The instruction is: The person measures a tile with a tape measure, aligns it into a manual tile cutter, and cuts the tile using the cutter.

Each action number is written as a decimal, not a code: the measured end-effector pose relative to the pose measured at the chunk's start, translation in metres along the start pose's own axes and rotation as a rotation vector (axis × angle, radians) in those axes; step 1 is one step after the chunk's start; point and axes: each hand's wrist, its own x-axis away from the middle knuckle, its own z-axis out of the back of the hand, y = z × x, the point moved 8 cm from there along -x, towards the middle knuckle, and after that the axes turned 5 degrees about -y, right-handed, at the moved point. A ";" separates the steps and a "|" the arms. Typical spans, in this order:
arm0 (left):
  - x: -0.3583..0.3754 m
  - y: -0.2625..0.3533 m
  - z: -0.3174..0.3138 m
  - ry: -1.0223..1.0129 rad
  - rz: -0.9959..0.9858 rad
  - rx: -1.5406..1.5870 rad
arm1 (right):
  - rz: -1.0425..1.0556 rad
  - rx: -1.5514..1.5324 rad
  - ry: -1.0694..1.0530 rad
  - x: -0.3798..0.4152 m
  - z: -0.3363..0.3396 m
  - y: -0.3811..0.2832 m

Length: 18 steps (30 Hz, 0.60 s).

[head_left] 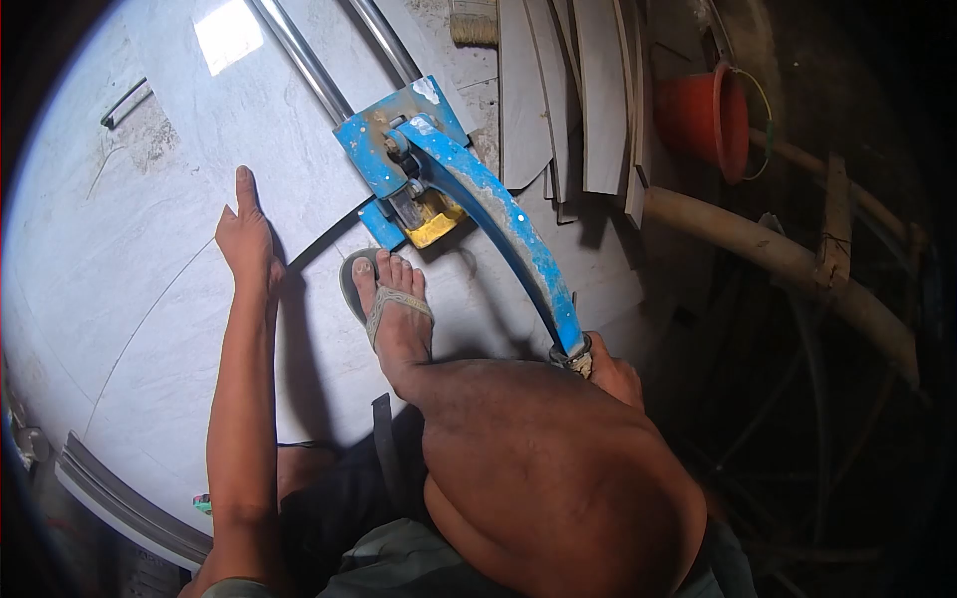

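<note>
A blue manual tile cutter (384,135) with two steel rails (299,50) lies over a pale tile (319,140). Its long curved blue handle (498,209) reaches toward my right knee. At the handle's lower end my right hand (613,371) is closed around it, its fingers partly behind my knee. My left hand (249,227) rests on the pale tile near its front edge, one finger stretched forward; the others are partly hidden. A yellow part (435,221) sits under the cutter head, just beyond my sandalled foot (399,304).
Several cut tile pieces (603,100) lean at the upper right, beside a red bucket (703,120). A brush (474,28) lies near the top. A wooden pole (768,244) crosses the dark right side. Stacked tiles or strips (130,503) lie at lower left.
</note>
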 end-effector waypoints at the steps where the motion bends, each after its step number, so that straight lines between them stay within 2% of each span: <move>1: 0.000 0.000 0.001 -0.001 0.013 -0.013 | -0.010 0.004 -0.004 -0.001 -0.001 0.001; 10: -0.005 -0.002 0.005 0.087 -0.005 -0.050 | 0.001 0.006 -0.010 -0.006 -0.008 0.010; 13: -0.003 -0.004 0.003 0.019 0.056 -0.037 | 0.004 0.000 -0.020 -0.007 -0.009 0.010; 18: 0.002 0.003 0.000 0.028 0.005 -0.034 | -0.014 -0.042 -0.049 -0.010 -0.010 0.015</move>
